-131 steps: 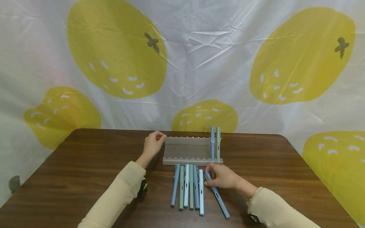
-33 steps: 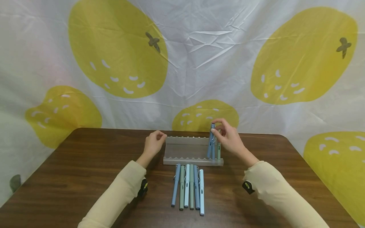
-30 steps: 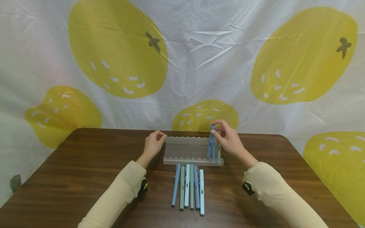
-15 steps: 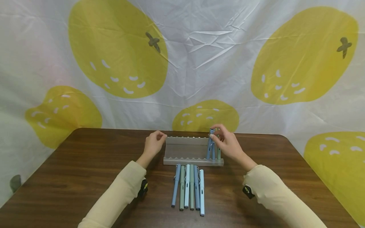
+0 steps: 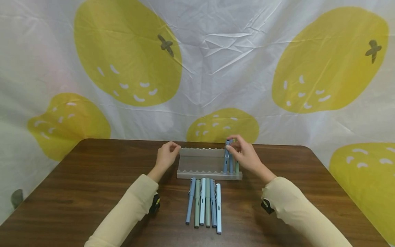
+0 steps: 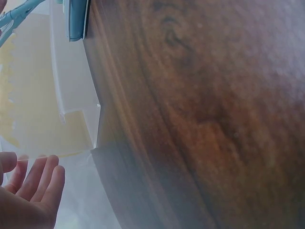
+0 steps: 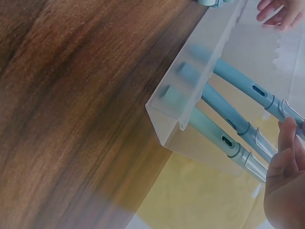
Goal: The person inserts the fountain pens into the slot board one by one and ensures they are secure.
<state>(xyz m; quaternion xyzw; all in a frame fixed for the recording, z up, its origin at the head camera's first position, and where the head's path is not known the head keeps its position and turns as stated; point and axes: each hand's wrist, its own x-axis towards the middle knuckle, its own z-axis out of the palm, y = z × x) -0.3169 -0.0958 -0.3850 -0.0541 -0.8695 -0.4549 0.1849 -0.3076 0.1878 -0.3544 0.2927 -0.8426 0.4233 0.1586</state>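
A clear, notched pen rack [image 5: 200, 164] stands toward the back of the table. My left hand [image 5: 166, 157] pinches its upper left corner; in the left wrist view the fingers [image 6: 46, 179] lie at the rack's end. Near the rack's right end, my right hand [image 5: 249, 157] holds a blue pen [image 5: 226, 165] by its cap between thumb and fingers. In the right wrist view that pen's lower end sits behind the rack's front lip [image 7: 183, 76]. Beside it lean another blue pen [image 7: 220, 109] and a green pen [image 7: 212, 131], their cap ends partly covered by the right hand.
In front of the rack several blue, green and pale blue pens lie in a row, a pale blue one [image 5: 218, 209] at its right end. The brown wooden table [image 5: 123, 195] reaches back to a white curtain [image 5: 197, 85] printed with yellow fruit.
My right hand has picked the blue pen up from the table, carried it to the rack, and lowered it leftward until it stands straighter beside the others. The left hand has stayed at the corner.
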